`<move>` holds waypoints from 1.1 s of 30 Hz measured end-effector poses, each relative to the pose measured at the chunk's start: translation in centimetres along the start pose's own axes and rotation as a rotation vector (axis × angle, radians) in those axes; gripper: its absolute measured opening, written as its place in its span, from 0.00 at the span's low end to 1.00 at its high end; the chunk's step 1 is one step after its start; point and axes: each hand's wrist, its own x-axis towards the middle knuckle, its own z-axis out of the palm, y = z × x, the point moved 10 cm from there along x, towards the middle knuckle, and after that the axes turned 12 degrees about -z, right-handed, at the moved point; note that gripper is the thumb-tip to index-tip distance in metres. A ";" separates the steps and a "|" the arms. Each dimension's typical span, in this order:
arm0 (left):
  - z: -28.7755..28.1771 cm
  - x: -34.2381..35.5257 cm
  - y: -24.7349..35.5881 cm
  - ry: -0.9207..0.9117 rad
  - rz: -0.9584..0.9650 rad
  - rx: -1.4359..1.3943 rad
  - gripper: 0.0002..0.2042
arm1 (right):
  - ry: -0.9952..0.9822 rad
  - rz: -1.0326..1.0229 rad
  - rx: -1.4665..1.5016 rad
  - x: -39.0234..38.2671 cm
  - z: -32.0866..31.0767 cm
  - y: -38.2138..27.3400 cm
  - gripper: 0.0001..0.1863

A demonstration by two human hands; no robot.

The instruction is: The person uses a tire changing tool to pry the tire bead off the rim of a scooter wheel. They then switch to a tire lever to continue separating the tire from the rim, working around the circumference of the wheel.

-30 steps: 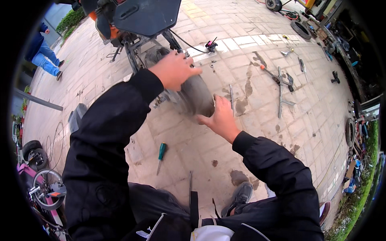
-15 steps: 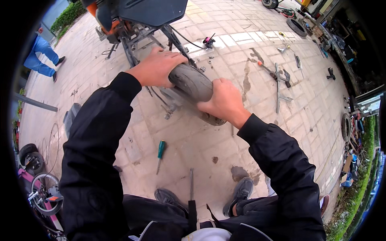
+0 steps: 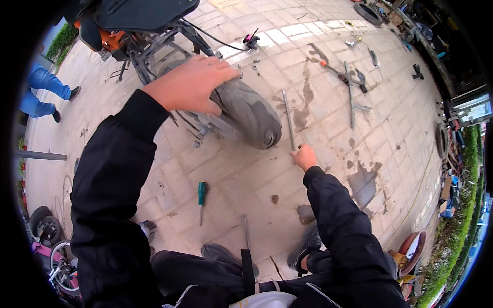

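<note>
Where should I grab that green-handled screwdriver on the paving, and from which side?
Probably by the green handle, from above, pinching its left and right sides. The screwdriver lies flat on the paving, its thicker handle pointing away from you and the thin shaft toward you.

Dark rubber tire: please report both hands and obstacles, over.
Left hand on dark rubber tire. Right hand at near end of thin grey metal rod, grip unclear. Green-handled screwdriver on pale paving, apart from hands.

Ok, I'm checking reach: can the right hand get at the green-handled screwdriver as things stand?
Probably yes: open pale paving separates the right hand and screwdriver, though that hand appears to touch a slim grey metal rod.
</note>
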 end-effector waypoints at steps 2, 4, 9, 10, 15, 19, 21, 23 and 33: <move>-0.6 -0.2 -1.6 -0.033 -0.065 -0.024 0.34 | 0.015 0.039 -0.009 -0.3 2.9 0.1 0.22; -0.5 0.9 -1.9 -0.073 -0.043 -0.041 0.34 | 0.066 0.061 -0.015 -0.2 4.0 2.4 0.19; -0.5 1.7 -1.6 -0.033 0.030 -0.064 0.34 | 0.149 0.031 0.202 -2.5 0.7 1.0 0.12; -0.3 1.3 -2.4 -0.047 0.008 -0.059 0.34 | 0.173 0.041 0.254 -3.9 -0.6 -0.8 0.13; 0.0 1.8 -2.3 -0.116 -0.061 0.127 0.35 | 0.333 0.235 0.512 -16.7 -7.6 -5.5 0.16; -0.1 3.0 -0.2 -0.213 -0.047 0.288 0.34 | 0.534 0.258 0.597 -30.0 -14.5 -13.6 0.12; 1.2 3.6 -0.5 -0.170 0.048 0.299 0.32 | 0.581 0.280 0.596 -34.5 -15.6 -17.1 0.10; 1.0 4.2 0.3 -0.117 0.138 0.250 0.27 | 0.597 0.293 0.656 -36.2 -15.1 -19.6 0.10; 1.6 4.2 -1.3 -0.221 0.019 0.207 0.35 | 0.664 0.034 0.378 -36.3 -15.7 -24.9 0.09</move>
